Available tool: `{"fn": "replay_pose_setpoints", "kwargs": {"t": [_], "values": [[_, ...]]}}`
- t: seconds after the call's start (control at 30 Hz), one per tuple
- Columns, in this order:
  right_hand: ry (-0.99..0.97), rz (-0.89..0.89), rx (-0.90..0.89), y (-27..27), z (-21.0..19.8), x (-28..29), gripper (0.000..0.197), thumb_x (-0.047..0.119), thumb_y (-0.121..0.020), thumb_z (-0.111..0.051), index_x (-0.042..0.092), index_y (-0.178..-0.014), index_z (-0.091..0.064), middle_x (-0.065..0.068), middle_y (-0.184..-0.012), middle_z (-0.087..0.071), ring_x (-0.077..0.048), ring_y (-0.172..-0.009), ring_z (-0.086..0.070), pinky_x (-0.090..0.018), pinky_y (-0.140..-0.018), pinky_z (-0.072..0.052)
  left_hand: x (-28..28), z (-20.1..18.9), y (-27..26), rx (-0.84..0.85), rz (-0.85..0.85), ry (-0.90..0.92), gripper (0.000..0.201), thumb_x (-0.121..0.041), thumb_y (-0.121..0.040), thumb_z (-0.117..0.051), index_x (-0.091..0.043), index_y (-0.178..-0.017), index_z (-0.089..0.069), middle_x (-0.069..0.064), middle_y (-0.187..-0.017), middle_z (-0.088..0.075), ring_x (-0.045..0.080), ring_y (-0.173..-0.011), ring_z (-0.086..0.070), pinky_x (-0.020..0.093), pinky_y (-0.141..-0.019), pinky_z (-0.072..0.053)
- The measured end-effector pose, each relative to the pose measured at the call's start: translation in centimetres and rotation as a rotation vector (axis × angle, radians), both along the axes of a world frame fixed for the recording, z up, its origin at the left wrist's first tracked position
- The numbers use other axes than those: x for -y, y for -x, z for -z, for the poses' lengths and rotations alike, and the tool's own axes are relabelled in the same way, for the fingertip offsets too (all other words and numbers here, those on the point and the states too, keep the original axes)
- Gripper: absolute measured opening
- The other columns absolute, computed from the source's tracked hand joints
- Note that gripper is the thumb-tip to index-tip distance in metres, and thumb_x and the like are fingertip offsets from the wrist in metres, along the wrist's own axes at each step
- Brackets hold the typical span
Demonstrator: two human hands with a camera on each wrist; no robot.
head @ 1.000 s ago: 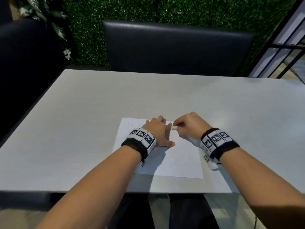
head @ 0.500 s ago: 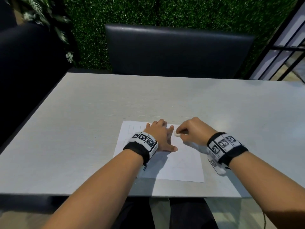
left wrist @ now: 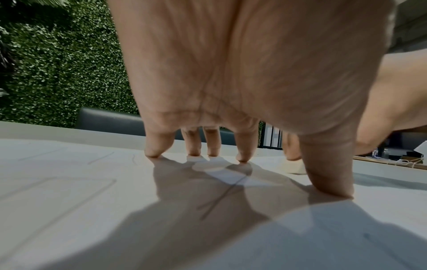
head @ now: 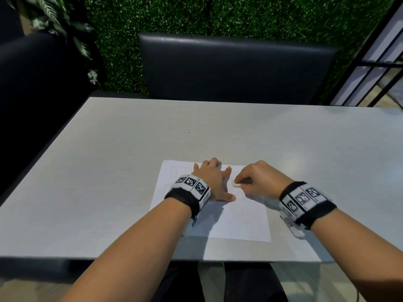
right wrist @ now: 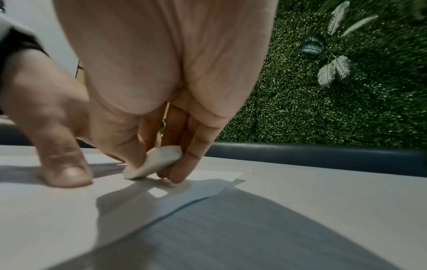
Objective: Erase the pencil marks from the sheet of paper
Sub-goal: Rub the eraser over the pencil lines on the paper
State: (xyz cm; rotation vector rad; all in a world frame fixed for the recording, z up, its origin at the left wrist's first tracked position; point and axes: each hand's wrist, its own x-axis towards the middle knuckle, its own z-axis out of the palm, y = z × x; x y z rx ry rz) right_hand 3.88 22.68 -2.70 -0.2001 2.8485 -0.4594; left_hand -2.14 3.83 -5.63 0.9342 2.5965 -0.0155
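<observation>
A white sheet of paper (head: 231, 216) lies on the grey table (head: 109, 171) near its front edge, with faint pencil lines (left wrist: 219, 199) and boxes (head: 178, 171) at its upper left. My left hand (head: 212, 182) presses spread, straight fingers (left wrist: 159, 146) flat on the sheet (left wrist: 92, 201). My right hand (head: 259, 182) pinches a small white eraser (head: 236, 184) between thumb and fingers, its lower edge on the paper (right wrist: 57, 210) just right of the left thumb. The eraser (right wrist: 154, 162) shows tilted in the right wrist view and the eraser (left wrist: 292, 167) shows behind the left thumb.
A dark padded chair back (head: 235, 68) stands across the table before a green hedge wall (head: 218, 16). Another dark seat (head: 37, 83) is at the left. Metal railing (head: 375, 68) is at the right. Bare tabletop (head: 218, 131) stretches beyond the paper.
The right hand with the eraser has shifted slightly right and toward me across the paper. The left hand stays pressed on the sheet.
</observation>
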Motion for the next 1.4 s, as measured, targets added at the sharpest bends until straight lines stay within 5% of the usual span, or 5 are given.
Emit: {"fn": "replay_pose_setpoints", "kwargs": {"t": [0.27, 0.5, 1.13, 1.3, 1.4], "values": [[-0.022, 0.079, -0.068, 3.2, -0.3, -0.6, 0.025, 0.021, -0.075, -0.053, 0.017, -0.090, -0.073, -0.008, -0.085, -0.075, -0.027, -0.080, -0.071, -0.046, -0.072, -0.062, -0.1, 0.0, 0.0, -0.010, -0.012, 0.018, 0.099, -0.080, -0.078, -0.059, -0.035, -0.159, -0.023, 0.009, -0.153, -0.029, 0.035, -0.139, -0.030, 0.060, -0.114, -0.029], [-0.015, -0.040, 0.056, -0.6, -1.0, 0.3, 0.024, 0.021, -0.081, -0.059, 0.027, -0.095, -0.078, 0.006, -0.083, -0.073, -0.011, -0.075, -0.066, -0.030, -0.070, -0.058, -0.2, -0.4, -0.1, 0.003, -0.012, -0.003, 0.098, -0.077, -0.079, -0.062, -0.032, -0.159, -0.025, 0.011, -0.158, -0.024, 0.036, -0.143, -0.027, 0.061, -0.116, -0.027], [0.050, 0.098, -0.084, 2.2, 0.1, -0.6, 0.022, 0.015, -0.077, -0.055, 0.015, -0.089, -0.073, -0.006, -0.081, -0.074, -0.025, -0.075, -0.070, -0.040, -0.067, -0.061, -0.6, -0.2, -0.7, -0.008, -0.074, -0.002, 0.091, -0.079, -0.082, -0.056, -0.040, -0.158, -0.024, 0.009, -0.154, -0.026, 0.035, -0.142, -0.026, 0.063, -0.116, -0.022], [0.038, -0.110, 0.025, -1.3, -0.2, -0.8, 0.023, 0.021, -0.084, -0.067, 0.026, -0.103, -0.080, 0.010, -0.093, -0.076, -0.005, -0.082, -0.065, -0.027, -0.079, -0.055, -0.8, 0.0, -0.5, -0.025, -0.059, 0.022, 0.096, -0.084, -0.080, -0.054, -0.039, -0.158, -0.022, 0.012, -0.157, -0.024, 0.036, -0.142, -0.025, 0.064, -0.114, -0.025], [0.078, 0.025, -0.076, 0.8, 0.0, -1.3, 0.027, 0.019, -0.082, -0.061, 0.028, -0.100, -0.080, 0.010, -0.090, -0.076, -0.008, -0.079, -0.069, -0.032, -0.076, -0.060, -0.8, 0.0, -0.5, -0.038, -0.057, 0.025, 0.097, -0.085, -0.078, -0.055, -0.040, -0.158, -0.023, 0.012, -0.155, -0.026, 0.036, -0.140, -0.027, 0.063, -0.113, -0.028]]}}
